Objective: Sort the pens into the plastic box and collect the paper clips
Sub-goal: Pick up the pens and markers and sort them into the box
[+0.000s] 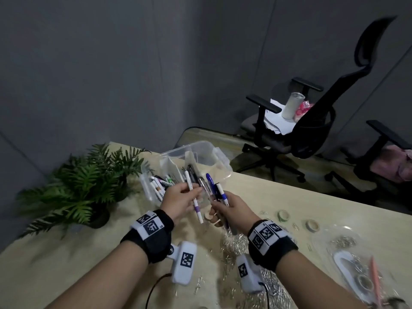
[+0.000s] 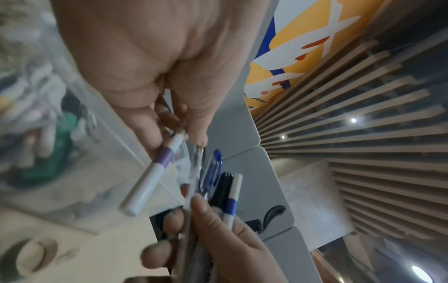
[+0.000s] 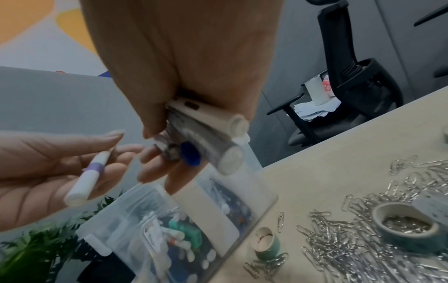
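Both wrists fill the bottom of my head view, each strapped with a black band carrying square markers. My left hand (image 1: 180,200) is raised above the desk (image 1: 312,197) and pinches one white pen with a purple band (image 1: 194,198) between thumb and fingers; its capped end points back toward me. Just beside it, my right hand (image 1: 231,210) is curled round a bundle of pens (image 1: 215,188), among them a blue one, a black one, a clear one and a white one with a blue band, their tips fanning up toward the left hand. From the left wrist view, the left fingertips (image 2: 198,137) sit at the top of the clear pen in that bundle, though I cannot tell whether they grip it. Behind both hands stands the plastic box (image 1: 196,152), clear, open, split by dividers; white markers lie in its left compartment and dark pens lean in the next one. Paper clips (image 3: 339,239) lie scattered in a silvery heap on the desk under and to the right of my right wrist, with some rolls of tape (image 1: 283,214) among them. A clear lid (image 1: 347,253) lies at the right edge, blurred. A green plant (image 1: 82,186) sits left of the box, and black office chairs (image 1: 301,121) stand beyond the desk.
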Demonstrator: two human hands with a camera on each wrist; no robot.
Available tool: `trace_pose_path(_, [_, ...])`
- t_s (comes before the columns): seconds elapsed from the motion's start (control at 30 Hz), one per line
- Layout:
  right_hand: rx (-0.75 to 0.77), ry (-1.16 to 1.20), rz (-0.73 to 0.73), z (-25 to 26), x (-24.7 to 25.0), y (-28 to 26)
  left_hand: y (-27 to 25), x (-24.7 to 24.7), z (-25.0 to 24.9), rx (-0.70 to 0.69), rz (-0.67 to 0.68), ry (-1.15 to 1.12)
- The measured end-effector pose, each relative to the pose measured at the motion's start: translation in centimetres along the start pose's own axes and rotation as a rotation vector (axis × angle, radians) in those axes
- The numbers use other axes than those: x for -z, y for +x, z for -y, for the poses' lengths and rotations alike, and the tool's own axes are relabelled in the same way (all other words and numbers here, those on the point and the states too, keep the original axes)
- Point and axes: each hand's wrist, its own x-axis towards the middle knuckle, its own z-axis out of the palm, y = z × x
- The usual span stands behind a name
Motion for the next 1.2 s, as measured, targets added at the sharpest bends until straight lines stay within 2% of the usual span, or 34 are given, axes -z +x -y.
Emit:
trace_pose_path(0.13, [0.016, -0.077, -0.116, 0.8, -0.7, 1.9, 1.2, 3.6, -0.7, -0.055, -0.024, 0.097])
trace_pose_path(0.27, [0.039, -0.2, -0.166, 2.7, -0.9, 3.8, 2.7, 6.3, -1.0, -0.099, -0.061, 0.158])
trace_pose_path(0.53, [0.012, -0.408, -0.165, 6.2, -2.3, 8.3, 4.9, 8.3, -1.6, -0.145, -0.076, 0.122])
trace_pose_path(0.63, [0.017, -0.455, -0.195, 6.2, -3.1, 9.8, 5.6, 9.2, -1.8, -0.129, -0.107, 0.153])
trace_pose_path(0.8, [0.026, -0.695, -0.247, 5.3, -3.7, 12.0, 6.3, 10.3, -2.6, -0.148, -0.139, 0.148])
trace_pose_path(0.9, [0.032, -0.7, -0.274, 5.0, -3.4, 12.3, 6.8, 10.7, -2.7, -0.168, -0.15, 0.156])
trace_pose_path(1.07, [0.093, -0.555, -0.292, 5.5, -3.5, 11.7, 8.0, 10.9, -2.3, -0.152, -0.148, 0.217])
trace_pose_path(1.2, [0.174, -0.495, -0.251, 6.8, -5.0, 11.3, 8.5, 10.7, -2.1, -0.125, -0.155, 0.253])
